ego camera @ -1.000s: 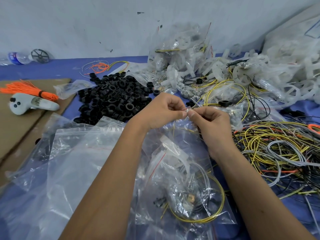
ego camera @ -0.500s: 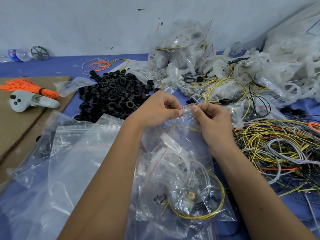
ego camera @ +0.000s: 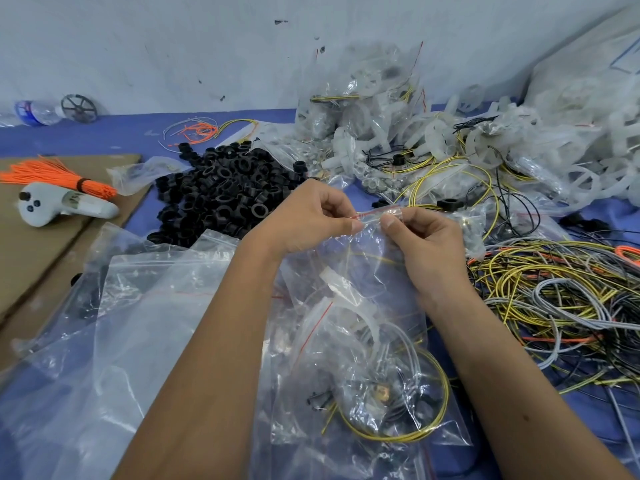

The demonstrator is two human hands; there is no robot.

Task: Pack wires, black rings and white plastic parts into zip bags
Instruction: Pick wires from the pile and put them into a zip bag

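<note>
My left hand and my right hand pinch the red-lined zip edge of a clear zip bag between thumbs and fingers, close together at the middle of the view. Yellow wire shows through the bag below the hands. Under my forearms lie filled zip bags holding coiled yellow and grey wires, white plastic parts and black rings. A heap of black rings lies left of my left hand. A tangle of loose wires sprawls at the right. White plastic parts pile up at the back right.
Empty zip bags overlap at the lower left. Brown cardboard carries a white controller and an orange wire bundle. A water bottle and a black wheel lie by the wall. Packed bags stack at the back.
Both hands stayed on the bag's top edge; they have drawn slightly apart, and the red zip line now shows between the fingertips.
</note>
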